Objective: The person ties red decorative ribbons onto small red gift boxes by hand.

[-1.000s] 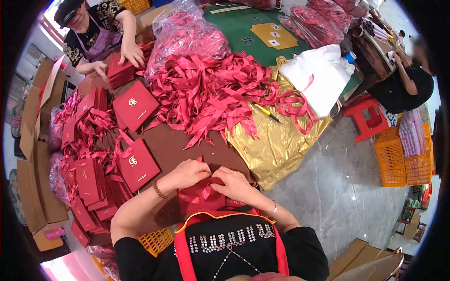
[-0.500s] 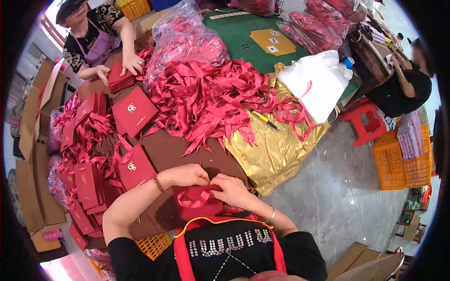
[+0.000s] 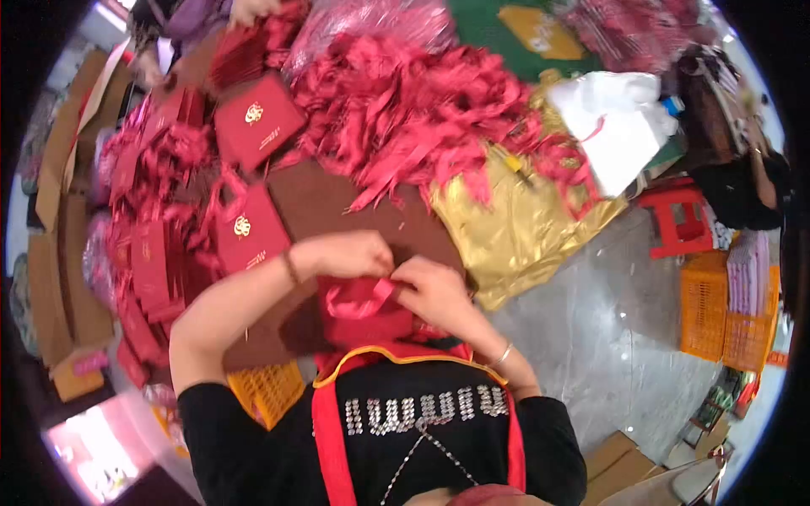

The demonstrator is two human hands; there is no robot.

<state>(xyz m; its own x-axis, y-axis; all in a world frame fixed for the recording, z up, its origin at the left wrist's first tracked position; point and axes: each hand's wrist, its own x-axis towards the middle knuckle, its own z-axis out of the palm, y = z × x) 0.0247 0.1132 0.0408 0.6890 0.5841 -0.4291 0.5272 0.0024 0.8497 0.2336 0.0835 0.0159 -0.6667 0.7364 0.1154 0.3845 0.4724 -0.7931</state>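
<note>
In front of my body a red gift bag (image 3: 364, 331) lies on the table's near edge, a pink-red ribbon handle (image 3: 359, 305) looped across its front. My left hand (image 3: 350, 253), a beaded bracelet on its wrist, is closed at the bag's upper edge; what its fingertips pinch is partly hidden. Close beside it, my right hand (image 3: 432, 289) grips the bag's upper right edge near the ribbon. To the left lie a flat red bag with a gold logo (image 3: 251, 228) and another logo bag (image 3: 258, 122). A large heap of pink-red ribbons (image 3: 422, 118) spreads beyond my hands.
Stacked red bags (image 3: 152, 266) line the table's left side. Gold plastic sheeting (image 3: 498, 240) with a yellow marker (image 3: 513, 163) and a white bag (image 3: 616, 126) lie right. Orange crates (image 3: 704, 308) and a red stool (image 3: 675, 219) stand on the floor. Co-workers are partly visible at both sides.
The view has tilted down, so the table's things appear shifted. My left hand has risen slightly from the bag's edge, while my right hand stays on the bag.
</note>
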